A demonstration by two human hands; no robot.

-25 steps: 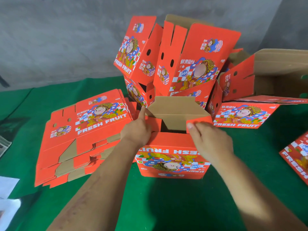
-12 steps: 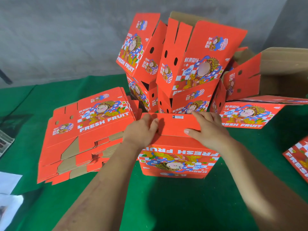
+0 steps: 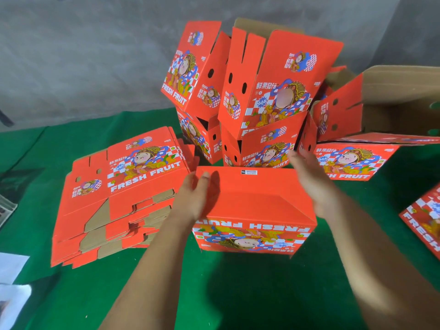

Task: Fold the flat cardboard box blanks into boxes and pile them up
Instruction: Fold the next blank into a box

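Cloth-covered table [image 3: 238,294], green, carries all stock. Pile of folded boxes [image 3: 250,96] stands at the far side, leaning unevenly. Stack of flat blanks [image 3: 123,194] lies left of centre. Current box [image 3: 252,210] sits near centre, printed face inverted, top panel folded shut. Left hand [image 3: 192,198] rests on its left edge, fingers relaxed. Right hand [image 3: 312,184] flanks its right side, fingers straight, gripping nothing. Judged step: closure complete. Next move calls for clasping both sides and lifting the box onto the pile.

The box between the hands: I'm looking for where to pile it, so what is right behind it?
Behind the box stands a leaning pile of folded boxes, two layers high, with its lower boxes right behind the far edge. The green table between them is hidden.
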